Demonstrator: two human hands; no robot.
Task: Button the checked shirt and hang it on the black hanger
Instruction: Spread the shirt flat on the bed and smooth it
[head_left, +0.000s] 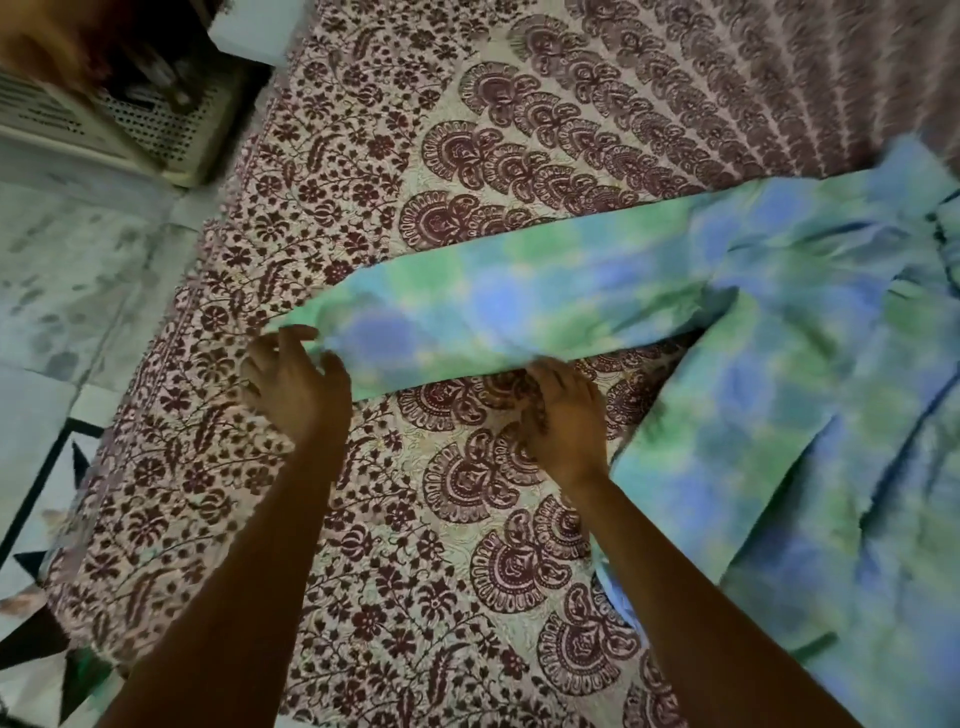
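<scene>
1. Here we spread the checked shirt (779, 332) on a bed covered by a maroon-and-cream printed bedspread (467, 156); the shirt's body lies from 2 o'clock down to 5 o'clock in the head view, well over to the right.

2. One sleeve (519, 306) runs out from the body toward 9 o'clock, laid flat across the bedspread, which we judge is done to straighten the garment before any buttoning.

3. Our left hand (291, 374) holds the cuff end of that sleeve, its fingers (280, 343) curled at the fabric's edge; motion blur keeps us from saying how firmly they pinch it.

4. Our right hand (566, 410) rests at the sleeve's lower edge near the middle of the frame, its fingers (545, 374) bent down where cloth meets bedspread; whether they grip the cloth or merely press on it, we cannot tell.

5. Held at two places along its length, the sleeve looks drawn taut between the hands, in our judgement to smooth it.

6. A pale perforated crate (130, 130) stands on the tiled floor (67, 270) at 10 o'clock.

7. No black hanger is in view, and no brand, label or legible writing shows anywhere.
</scene>
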